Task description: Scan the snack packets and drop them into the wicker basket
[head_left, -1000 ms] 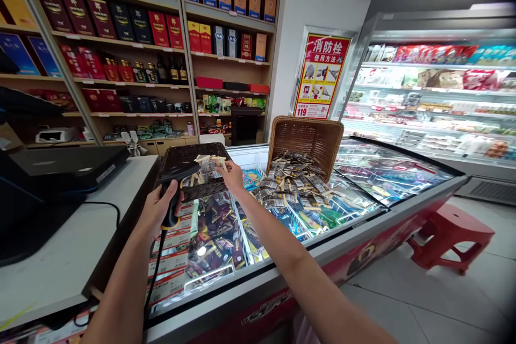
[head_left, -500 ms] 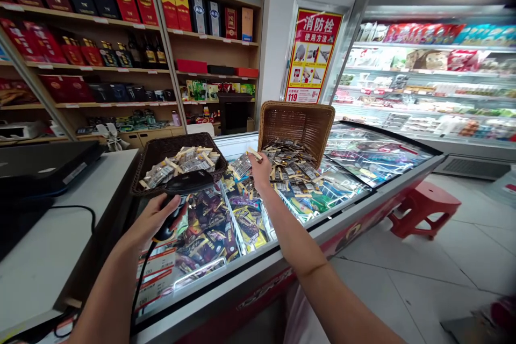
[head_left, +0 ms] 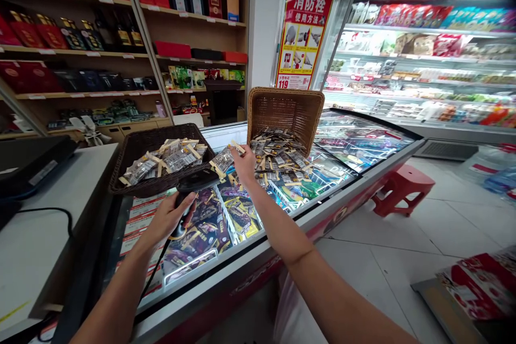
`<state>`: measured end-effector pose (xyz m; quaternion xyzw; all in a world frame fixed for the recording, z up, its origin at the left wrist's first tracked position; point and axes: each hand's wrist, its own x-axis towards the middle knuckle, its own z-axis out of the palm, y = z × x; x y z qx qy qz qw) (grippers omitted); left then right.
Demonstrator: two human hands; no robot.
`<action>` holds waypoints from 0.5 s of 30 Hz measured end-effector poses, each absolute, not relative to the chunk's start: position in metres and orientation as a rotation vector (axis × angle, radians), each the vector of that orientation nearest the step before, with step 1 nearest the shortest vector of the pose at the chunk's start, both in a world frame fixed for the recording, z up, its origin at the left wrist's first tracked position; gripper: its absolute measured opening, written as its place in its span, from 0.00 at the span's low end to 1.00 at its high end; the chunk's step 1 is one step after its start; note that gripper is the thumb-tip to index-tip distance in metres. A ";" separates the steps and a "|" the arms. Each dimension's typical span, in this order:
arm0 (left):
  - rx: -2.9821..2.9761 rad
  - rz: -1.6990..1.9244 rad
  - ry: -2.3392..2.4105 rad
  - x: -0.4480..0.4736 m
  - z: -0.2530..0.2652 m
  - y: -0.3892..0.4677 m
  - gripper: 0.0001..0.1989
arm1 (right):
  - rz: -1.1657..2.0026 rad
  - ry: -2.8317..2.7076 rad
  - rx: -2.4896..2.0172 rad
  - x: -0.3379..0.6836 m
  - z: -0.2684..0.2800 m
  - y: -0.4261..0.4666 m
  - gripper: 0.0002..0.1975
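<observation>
the left hand [head_left: 171, 216] was curled around a black scanner [head_left: 197, 179]. the right hand [head_left: 244, 164] pinched a packet [head_left: 223, 161] by its end, near the scanner and over the freezer [head_left: 209, 285]. on the left, a dark basket [head_left: 131, 149] held more packets [head_left: 165, 159]. on the right, a tan basket [head_left: 285, 103] stood tipped, with a pile of packets in its mouth.

The refrigerated shelves [head_left: 419, 57] glow bright and blurred, reflections streak the freezer glass [head_left: 191, 267], and the upper-right corner darkens.
</observation>
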<state>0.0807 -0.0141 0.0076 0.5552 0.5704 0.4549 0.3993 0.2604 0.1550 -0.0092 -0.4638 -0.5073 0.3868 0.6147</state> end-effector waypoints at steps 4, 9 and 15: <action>1.370 1.177 1.421 0.079 0.004 -0.009 0.26 | 0.812 -1.201 -1.176 0.257 -0.010 0.165 0.17; 1.270 1.216 1.473 0.071 -0.009 0.000 0.24 | 0.964 -1.173 -1.171 0.269 -0.016 0.176 0.14; 1.165 1.244 1.543 0.067 0.001 0.000 0.25 | 0.941 -0.836 -1.115 0.355 -0.011 0.198 0.18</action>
